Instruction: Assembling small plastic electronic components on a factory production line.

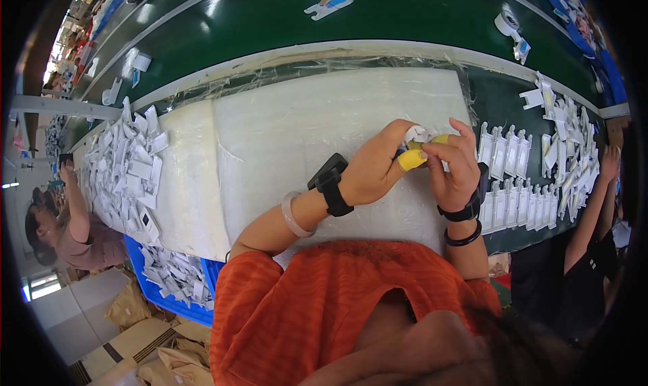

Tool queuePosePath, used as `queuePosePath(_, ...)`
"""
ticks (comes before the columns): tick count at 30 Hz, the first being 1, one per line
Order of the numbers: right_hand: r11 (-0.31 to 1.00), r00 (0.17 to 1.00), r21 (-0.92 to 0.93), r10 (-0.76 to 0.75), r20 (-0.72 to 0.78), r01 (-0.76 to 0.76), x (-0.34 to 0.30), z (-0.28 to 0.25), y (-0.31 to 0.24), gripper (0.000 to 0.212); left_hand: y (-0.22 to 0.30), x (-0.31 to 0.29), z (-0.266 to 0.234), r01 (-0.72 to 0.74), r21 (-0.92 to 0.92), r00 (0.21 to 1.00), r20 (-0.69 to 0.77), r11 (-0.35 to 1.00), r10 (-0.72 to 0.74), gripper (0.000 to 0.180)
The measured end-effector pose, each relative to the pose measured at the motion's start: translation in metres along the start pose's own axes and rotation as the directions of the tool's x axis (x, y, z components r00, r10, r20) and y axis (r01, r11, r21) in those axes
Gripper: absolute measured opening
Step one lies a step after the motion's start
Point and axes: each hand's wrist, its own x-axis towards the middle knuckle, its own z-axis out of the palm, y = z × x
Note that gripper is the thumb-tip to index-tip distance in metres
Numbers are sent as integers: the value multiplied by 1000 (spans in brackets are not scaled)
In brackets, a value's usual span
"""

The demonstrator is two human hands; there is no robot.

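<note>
My left hand (373, 164) and my right hand (456, 172) meet over the right part of a table covered with a whitish padded sheet (290, 129). Yellow coverings wrap some of the fingertips. Between the two hands is a small white plastic part (414, 134), mostly hidden by the fingers. The left thumb and fingers close round it from the left. My right thumb and index finger are pinched together against it, with another finger raised. Each wrist wears a black strap with a small device.
White plastic parts lie heaped at the left (128, 170), above a blue bin (152, 285) of similar pieces. At right stand neat rows of white parts (516, 203) beside a loose pile (570, 149). Beyond runs a green conveyor belt (263, 21) carrying white rolls. Co-workers sit at both sides.
</note>
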Motion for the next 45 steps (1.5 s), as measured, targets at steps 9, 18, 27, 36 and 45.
queuePosePath(9,1000,999,-12,23,-28,-24,0,5,-7,21,2,-2,2,173,-43,984,-31,984,-174,24)
queuePosePath(18,999,1000,-43,15,-25,-16,-5,7,-8,23,-1,2,-2,132,-45,991,-2,990,-132,21)
queuePosePath(27,999,999,-47,13,-45,-15,-12,12,-4,33,2,0,0,160,-92,986,52,983,-156,28)
queuePosePath(36,999,998,32,19,-57,-18,-12,13,-5,30,6,1,-4,190,-59,976,121,980,-182,35)
queuePosePath(45,989,999,149,12,-44,-5,-12,14,-2,25,5,-1,-6,171,-97,979,128,980,-158,35)
